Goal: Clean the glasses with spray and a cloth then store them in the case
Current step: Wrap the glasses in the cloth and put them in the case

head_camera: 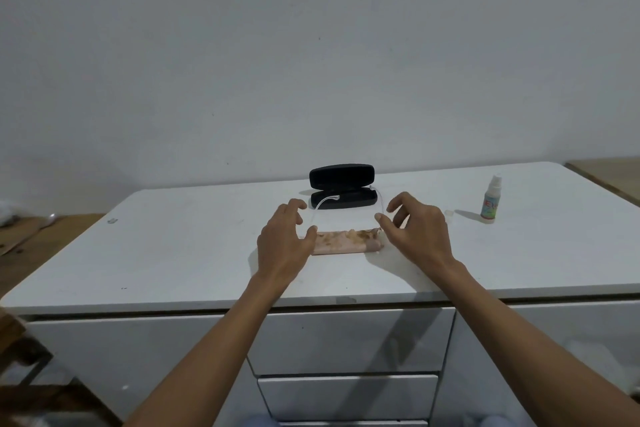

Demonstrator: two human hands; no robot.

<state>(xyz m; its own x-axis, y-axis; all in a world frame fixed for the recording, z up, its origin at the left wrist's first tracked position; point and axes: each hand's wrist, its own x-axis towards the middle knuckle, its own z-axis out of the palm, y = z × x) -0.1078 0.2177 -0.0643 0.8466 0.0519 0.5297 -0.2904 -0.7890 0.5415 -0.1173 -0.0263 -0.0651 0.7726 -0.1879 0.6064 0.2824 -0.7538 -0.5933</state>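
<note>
Left hand and right hand, fingers half-curled, flank the clear glasses, grip impossible to tell, and a loose pinch could drop them short of the far case.

Dim cool light, soft shadows falling right, wide-angle bending, slight blur

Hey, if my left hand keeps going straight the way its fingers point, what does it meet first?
Probably the clear temple of the glasses, just ahead of the left hand; the open black case lies beyond. Depth is unclear.
</note>
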